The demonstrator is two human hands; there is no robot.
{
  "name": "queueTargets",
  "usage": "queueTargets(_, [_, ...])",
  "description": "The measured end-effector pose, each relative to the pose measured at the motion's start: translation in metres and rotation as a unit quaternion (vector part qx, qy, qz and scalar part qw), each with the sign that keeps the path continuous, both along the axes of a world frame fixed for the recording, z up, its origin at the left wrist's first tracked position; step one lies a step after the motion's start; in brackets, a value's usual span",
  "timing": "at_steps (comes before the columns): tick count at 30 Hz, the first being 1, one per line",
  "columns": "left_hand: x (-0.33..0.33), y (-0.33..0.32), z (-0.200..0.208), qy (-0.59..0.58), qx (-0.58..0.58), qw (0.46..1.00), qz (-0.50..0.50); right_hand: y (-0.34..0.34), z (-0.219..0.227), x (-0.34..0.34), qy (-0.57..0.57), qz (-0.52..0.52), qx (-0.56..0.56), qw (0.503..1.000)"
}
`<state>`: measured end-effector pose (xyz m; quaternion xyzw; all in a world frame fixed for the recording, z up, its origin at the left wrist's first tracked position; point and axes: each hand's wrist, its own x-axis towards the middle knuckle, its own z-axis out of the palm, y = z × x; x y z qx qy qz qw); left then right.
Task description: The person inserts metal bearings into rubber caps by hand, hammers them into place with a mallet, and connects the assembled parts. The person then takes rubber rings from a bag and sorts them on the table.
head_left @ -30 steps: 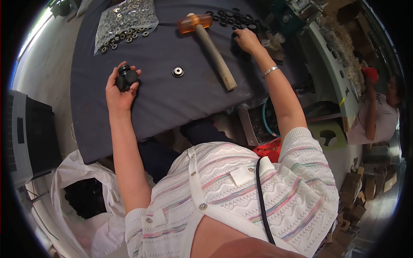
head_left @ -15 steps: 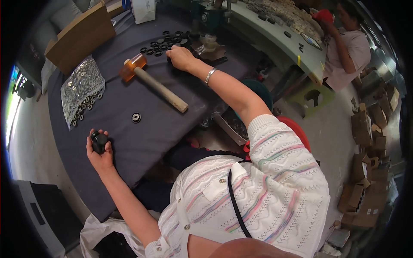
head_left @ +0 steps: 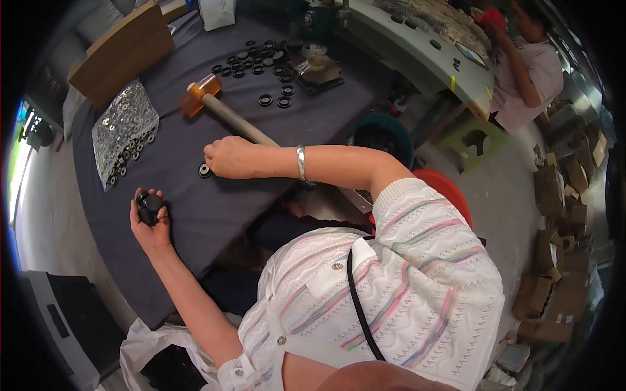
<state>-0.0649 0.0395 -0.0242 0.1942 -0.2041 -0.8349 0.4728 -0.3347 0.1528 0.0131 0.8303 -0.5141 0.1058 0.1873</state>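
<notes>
My left hand (head_left: 154,229) is palm up at the table's left side, its fingers curled round several black round parts (head_left: 150,205). My right hand (head_left: 233,158), a silver bracelet at its wrist, is closed with the knuckles up over the middle of the table. Whatever its fingers hold is hidden under the hand. Right by its fingertips lies a black wheel-like part with a metal centre (head_left: 204,170). A mallet with an amber head (head_left: 201,95) lies beyond this hand, the end of its wooden handle covered by my forearm.
Several black rings (head_left: 257,70) lie scattered at the far side of the dark cloth. A clear bag of small metal bearings (head_left: 126,120) spills out at left, near a cardboard box (head_left: 122,55). Beyond a teal bucket (head_left: 381,140), a co-worker (head_left: 528,68) sits at another table.
My right hand has come from the black rings at the far side back toward me, beside the single wheel-like part. My left hand has barely moved and keeps its black parts.
</notes>
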Motion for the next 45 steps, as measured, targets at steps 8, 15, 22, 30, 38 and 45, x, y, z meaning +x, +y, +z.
queueTargets(8, [-0.010, 0.008, 0.013, 0.020, -0.017, 1.000, -0.015, 0.012, 0.017, -0.004, -0.036, -0.036, 0.112, 0.992])
queueTargets(15, [-0.009, 0.018, 0.019, -0.009, 0.004, 0.999, 0.030, 0.003, 0.021, 0.001, -0.019, -0.042, 0.199, 0.979])
queueTargets(22, [-0.011, 0.018, 0.022, -0.025, -0.004, 0.998, 0.049, 0.023, 0.028, 0.002, -0.092, -0.023, 0.182, 0.979])
queueTargets(30, [-0.009, 0.016, 0.017, -0.009, -0.004, 0.999, 0.035, 0.010, 0.024, -0.001, -0.196, 0.000, 0.228, 0.954])
queueTargets(38, [-0.012, 0.018, 0.021, -0.014, 0.003, 0.999, 0.044, -0.016, 0.025, 0.009, -0.233, 0.021, 0.219, 0.947])
queueTargets(45, [-0.011, 0.020, 0.023, -0.037, -0.003, 0.998, 0.049, -0.024, 0.031, 0.014, -0.143, 0.035, 0.220, 0.964])
